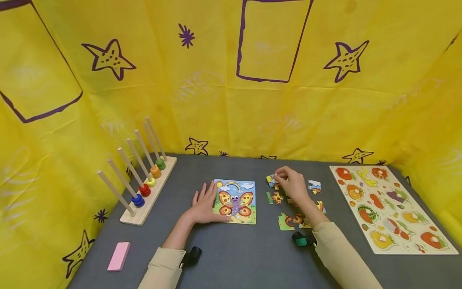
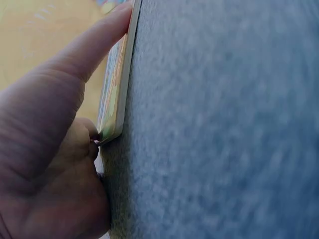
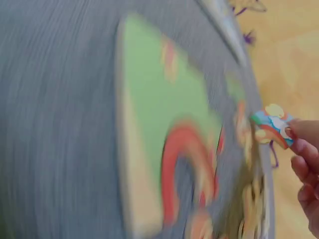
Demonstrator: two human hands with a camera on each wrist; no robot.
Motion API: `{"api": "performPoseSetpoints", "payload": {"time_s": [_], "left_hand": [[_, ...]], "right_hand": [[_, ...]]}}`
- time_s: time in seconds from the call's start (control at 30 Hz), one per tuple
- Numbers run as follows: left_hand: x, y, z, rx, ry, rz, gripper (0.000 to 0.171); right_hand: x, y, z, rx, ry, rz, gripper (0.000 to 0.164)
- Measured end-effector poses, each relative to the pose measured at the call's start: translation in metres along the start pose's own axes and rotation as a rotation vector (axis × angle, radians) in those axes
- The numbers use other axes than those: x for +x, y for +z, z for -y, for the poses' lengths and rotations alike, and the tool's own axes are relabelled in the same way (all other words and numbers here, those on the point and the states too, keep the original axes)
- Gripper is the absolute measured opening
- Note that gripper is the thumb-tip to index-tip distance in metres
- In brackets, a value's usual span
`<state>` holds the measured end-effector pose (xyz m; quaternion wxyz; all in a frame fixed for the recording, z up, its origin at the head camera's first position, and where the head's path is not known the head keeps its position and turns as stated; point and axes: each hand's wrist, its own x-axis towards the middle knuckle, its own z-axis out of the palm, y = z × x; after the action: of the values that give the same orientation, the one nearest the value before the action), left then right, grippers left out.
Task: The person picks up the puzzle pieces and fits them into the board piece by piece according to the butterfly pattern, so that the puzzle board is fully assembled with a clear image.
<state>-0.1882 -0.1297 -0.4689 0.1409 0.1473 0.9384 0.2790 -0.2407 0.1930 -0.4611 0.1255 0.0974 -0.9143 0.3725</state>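
And the right hand (image 1: 291,185), out at two o'clock from the butterfly board (image 1: 236,200), has a colourful puzzle piece (image 3: 273,123) pinched in its fingertips! Over at the board's nine o'clock, the left hand (image 1: 205,206) lies with fingers straight, thumb along the near edge at six; loose pieces (image 1: 284,224) sprawl from two to four o'clock. Looks like the picking-up step, and the next move calls for a secure pinch

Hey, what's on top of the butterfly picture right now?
The left hand overlaps the left edge of the butterfly picture, its thumb near the lower left corner. Print beneath that hand is covered; the rest shows.
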Motion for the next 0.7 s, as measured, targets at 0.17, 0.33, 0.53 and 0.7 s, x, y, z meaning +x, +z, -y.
{"api": "performPoseSetpoints", "payload": {"time_s": [0.17, 0.33, 0.53, 0.7], "left_hand": [[0.0, 0.003, 0.001, 0.01, -0.006, 0.008, 0.129], [0.003, 0.007, 0.004, 0.012, -0.016, 0.011, 0.13], [0.008, 0.012, 0.009, 0.026, -0.023, 0.015, 0.132], [0.005, 0.008, 0.006, 0.025, -0.011, 0.015, 0.128]], "right_hand": [[0.003, 0.014, 0.025, 0.233, 0.151, 0.042, 0.017], [0.004, 0.041, 0.054, 0.451, 0.31, 0.117, 0.02], [0.007, 0.071, 0.071, 0.549, 0.398, 0.189, 0.018], [0.007, 0.088, 0.079, 0.512, 0.383, 0.243, 0.016]]}}
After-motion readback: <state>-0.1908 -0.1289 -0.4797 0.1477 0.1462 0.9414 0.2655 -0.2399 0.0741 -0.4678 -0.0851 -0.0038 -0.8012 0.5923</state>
